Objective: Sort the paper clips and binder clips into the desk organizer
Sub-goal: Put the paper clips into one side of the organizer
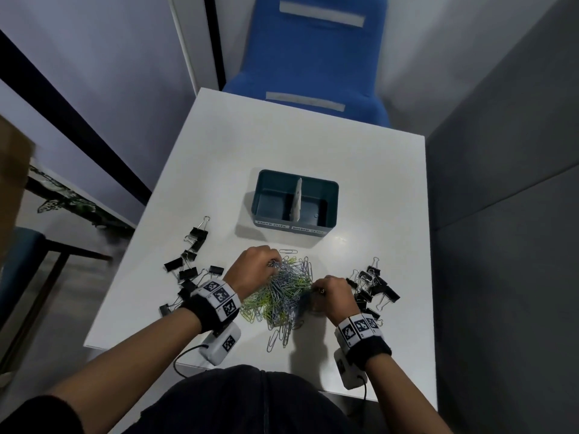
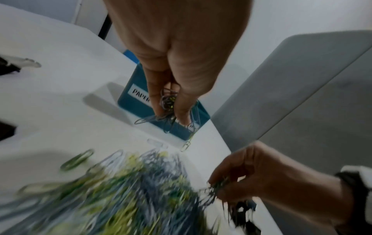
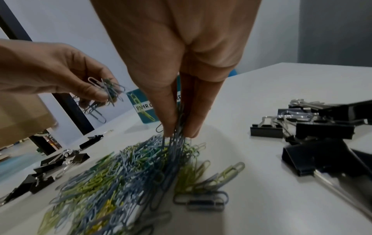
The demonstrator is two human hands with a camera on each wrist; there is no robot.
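Tabletop (image 1: 360, 195): white, carrying all items.
Paper clips (image 1: 282, 296): lying heaped, nearest.
Right hand (image 1: 332, 296): grip pinching paper clips.
Left hand (image 1: 253, 270): grip holding paper clips.
Binder clips (image 1: 372, 286): flanking heap.
Desk organizer (image 1: 294, 202): sitting beyond heap.

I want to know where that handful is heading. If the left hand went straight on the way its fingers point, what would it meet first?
Probably the organizer: the left hand, pinching paper clips, points at its labelled front wall. Depth is unclear; table may come first.
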